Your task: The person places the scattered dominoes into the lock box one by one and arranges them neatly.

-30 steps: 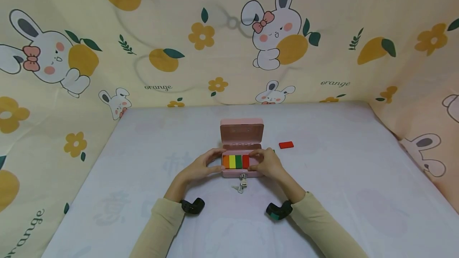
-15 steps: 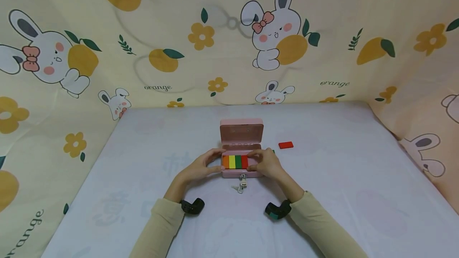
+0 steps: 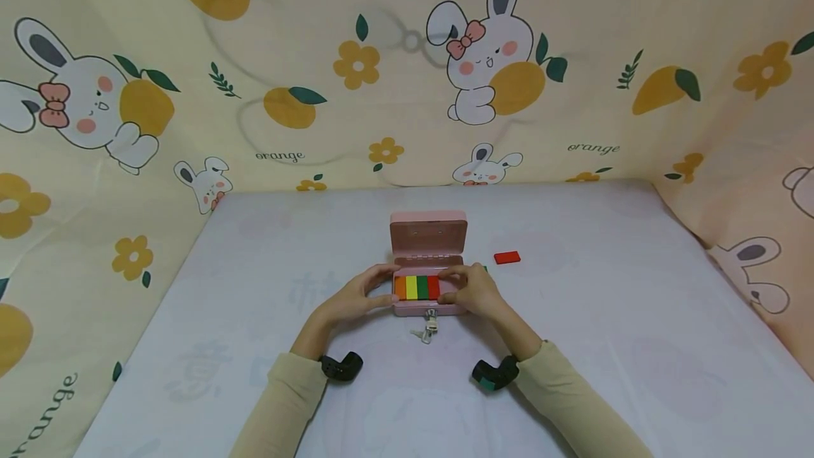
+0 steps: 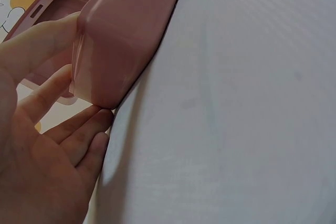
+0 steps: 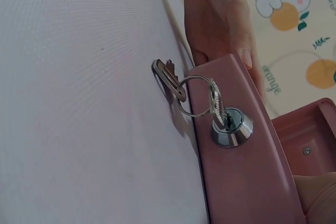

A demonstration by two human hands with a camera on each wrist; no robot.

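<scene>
A pink cash box (image 3: 429, 309) stands on the table with its lid (image 3: 429, 237) raised. Orange (image 3: 400, 288), yellow (image 3: 412, 288), green (image 3: 422, 288) and red (image 3: 434, 287) blocks lie side by side in its left part. My left hand (image 3: 356, 297) holds the box's left end, thumb near the front corner and fingers along the side (image 4: 58, 124). With thumb and fingertips at its two ends, my right hand (image 3: 473, 292) pinches the red block and hides the box's right part. Keys on a ring (image 5: 195, 95) hang from the front lock (image 5: 231, 128).
Behind and right of the box lies a loose red block (image 3: 507, 257) on the white tablecloth (image 3: 591, 288). A sliver of something green (image 3: 486, 268) shows past my right hand. Printed cloth (image 3: 394, 104) walls off the back and sides.
My right hand has slid the red block slightly left, closing the gap beside the green one. During the last half second almost nothing moves. My left hand stays at the box's end.
</scene>
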